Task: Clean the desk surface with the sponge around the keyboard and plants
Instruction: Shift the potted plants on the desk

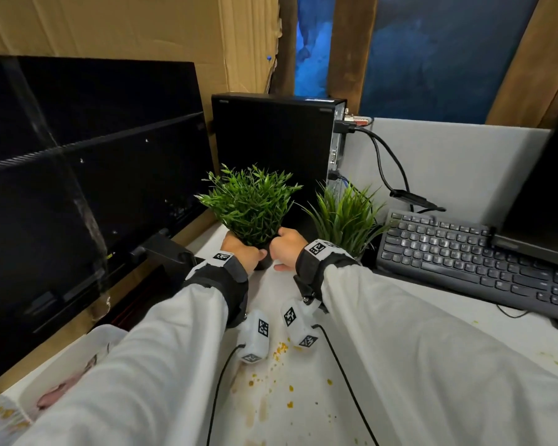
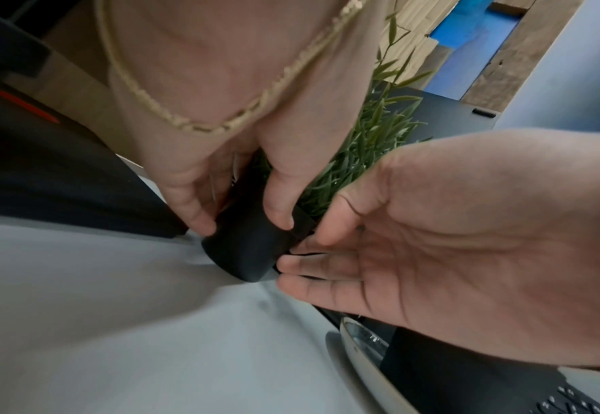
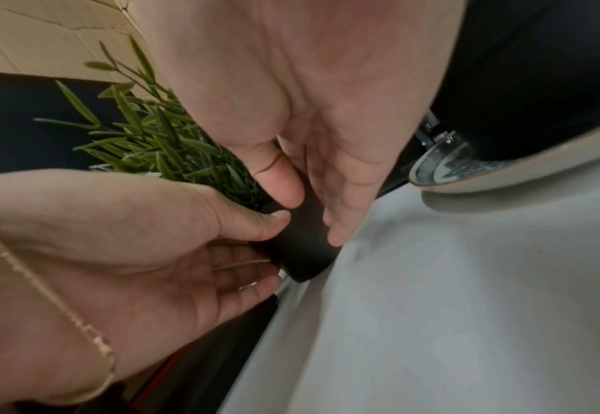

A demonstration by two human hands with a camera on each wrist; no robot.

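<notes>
Head view shows both hands at the far middle of the white tabletop (image 1: 400, 317), wrapped round the small black pot (image 1: 262, 263) of a leafy artificial plant (image 1: 250, 201). The left hand (image 1: 239, 249) takes the pot's left side and the right hand (image 1: 287, 249) its right side; each grip is closed on the pot. The plant's long axis runs from pot to foliage and looks roughly upright from here, leaves pointing up and slightly far.

A second, grassy plant (image 1: 343, 217) stands just right of it, and a black keyboard (image 1: 474, 259) lies further right, its long axis running from far left to near right. Orange-yellow crumbs (image 1: 281, 349) and stains are scattered on the near tabletop. A dark monitor (image 1: 78, 188) fills the left, a black computer tower (image 1: 271, 140) stands behind the plants.

Left wrist view adds what the head view hides: the left thumb (image 2: 280, 207) and a finger (image 2: 192, 204) pinch the pot's wall (image 2: 248, 246), with the right fingertips (image 2: 291, 266) pressed against it.

Right wrist view shows the pot's base (image 3: 303, 266) tilted toward the tabletop; I cannot tell if it touches.
</notes>
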